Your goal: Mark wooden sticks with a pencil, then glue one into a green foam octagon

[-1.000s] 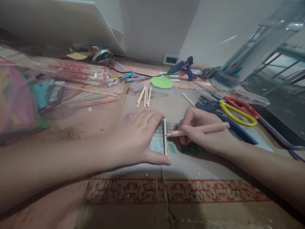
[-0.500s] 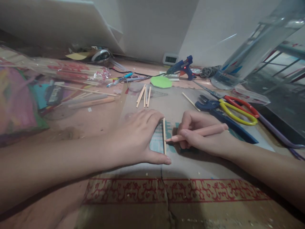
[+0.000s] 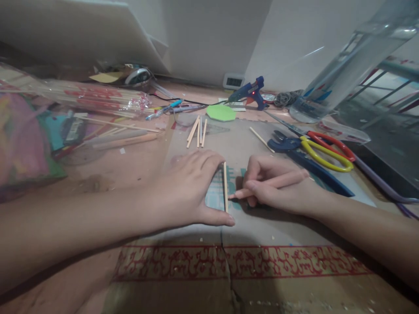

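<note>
My left hand (image 3: 193,187) holds a short wooden stick (image 3: 225,185) by its two ends, thumb at the near end and fingertips at the far end. The stick lies upright in the view over a grey sheet with teal print. My right hand (image 3: 271,181) is closed round a pinkish-orange pen (image 3: 278,179), whose tip sits just right of the stick's lower half. Whether the tip touches the sheet I cannot tell. Beyond my left hand lie several cut wooden sticks (image 3: 198,132), and a single stick (image 3: 262,139) rests farther right.
Pliers with blue handles (image 3: 314,168) and scissors with red and yellow handles (image 3: 327,152) lie at right. A blue glue gun (image 3: 250,92), a green octagonal piece (image 3: 221,112) and a clear bottle (image 3: 337,74) stand farther back. Bagged skewers (image 3: 98,96) are at left.
The pen's tip has moved slightly off the stick, a little down and to the right, with my right hand shifting along. My left hand and the stick stay in place.
</note>
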The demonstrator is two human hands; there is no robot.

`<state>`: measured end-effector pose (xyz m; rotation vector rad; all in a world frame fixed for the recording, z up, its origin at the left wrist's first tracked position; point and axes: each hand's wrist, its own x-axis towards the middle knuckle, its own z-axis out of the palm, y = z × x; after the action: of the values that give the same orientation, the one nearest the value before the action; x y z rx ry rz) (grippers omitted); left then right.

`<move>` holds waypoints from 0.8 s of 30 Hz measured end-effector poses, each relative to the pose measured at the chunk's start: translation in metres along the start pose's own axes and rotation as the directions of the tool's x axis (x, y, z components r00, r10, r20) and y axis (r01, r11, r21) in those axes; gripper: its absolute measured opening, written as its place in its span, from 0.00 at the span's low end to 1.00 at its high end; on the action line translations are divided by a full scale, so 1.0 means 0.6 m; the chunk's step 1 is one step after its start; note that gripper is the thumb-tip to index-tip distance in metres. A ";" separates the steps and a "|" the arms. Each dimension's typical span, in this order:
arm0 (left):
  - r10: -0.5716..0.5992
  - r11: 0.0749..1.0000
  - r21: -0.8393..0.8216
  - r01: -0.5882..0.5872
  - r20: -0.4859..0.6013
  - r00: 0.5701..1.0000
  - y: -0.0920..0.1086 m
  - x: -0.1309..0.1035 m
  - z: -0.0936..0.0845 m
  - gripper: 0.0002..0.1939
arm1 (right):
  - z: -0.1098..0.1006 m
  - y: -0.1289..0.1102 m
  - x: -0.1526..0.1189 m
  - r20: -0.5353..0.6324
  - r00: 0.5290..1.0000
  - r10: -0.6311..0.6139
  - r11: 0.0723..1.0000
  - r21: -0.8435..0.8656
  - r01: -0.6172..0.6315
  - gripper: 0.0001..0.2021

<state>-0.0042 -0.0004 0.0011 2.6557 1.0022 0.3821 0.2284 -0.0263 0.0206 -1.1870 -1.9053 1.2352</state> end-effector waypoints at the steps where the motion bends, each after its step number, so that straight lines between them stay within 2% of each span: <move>1: -0.003 1.000 -0.003 0.003 0.003 1.000 0.001 -0.001 0.000 0.51 | 0.000 -0.001 -0.001 0.025 1.000 0.001 1.000 0.004 -0.001 0.12; 4: -0.010 1.000 -0.001 0.010 0.012 1.000 0.002 -0.001 -0.002 0.50 | 0.000 0.001 -0.002 -0.016 1.000 0.003 1.000 0.025 -0.003 0.12; 7: -0.013 0.999 0.042 0.012 0.021 1.000 0.002 0.002 -0.003 0.49 | -0.003 0.011 0.004 -0.187 0.982 -0.016 0.999 0.037 0.023 0.11; 10: -0.025 0.996 0.081 0.022 0.033 0.999 0.003 0.005 -0.002 0.52 | -0.011 0.015 0.016 -0.308 0.947 -0.092 0.996 -0.043 0.082 0.10; 12: -0.035 0.996 0.083 0.030 0.052 0.998 0.004 0.007 -0.003 0.57 | -0.021 0.011 0.023 -0.313 0.938 -0.146 0.982 -0.164 0.098 0.08; 15: 0.008 0.998 0.069 -0.012 0.054 0.999 0.007 0.007 -0.015 0.58 | -0.044 -0.003 0.026 -0.271 0.937 -0.222 0.933 -0.337 0.123 0.05; 17: 0.002 0.998 0.059 -0.007 0.080 0.997 0.008 0.009 -0.039 0.53 | -0.062 -0.016 0.023 -0.203 0.945 -0.256 0.936 -0.296 0.190 0.11; 20: -0.083 0.991 0.107 0.075 0.069 0.994 -0.005 0.015 -0.095 0.30 | -0.087 -0.036 0.014 -0.194 0.946 -0.260 0.951 -0.223 0.215 0.09; 22: -0.108 0.985 0.135 0.105 0.018 0.994 -0.033 0.022 -0.137 0.17 | -0.101 -0.045 0.008 -0.237 0.938 -0.254 0.952 -0.234 0.199 0.10; 24: -0.158 0.974 0.157 0.161 -0.034 0.987 -0.075 0.028 -0.171 0.13 | -0.111 -0.046 0.007 -0.243 0.947 -0.212 0.962 -0.225 0.157 0.11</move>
<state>-0.0537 0.0602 0.0833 2.6890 1.2932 0.3075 0.2706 -0.0004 0.0726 -1.1768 -1.9210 0.7548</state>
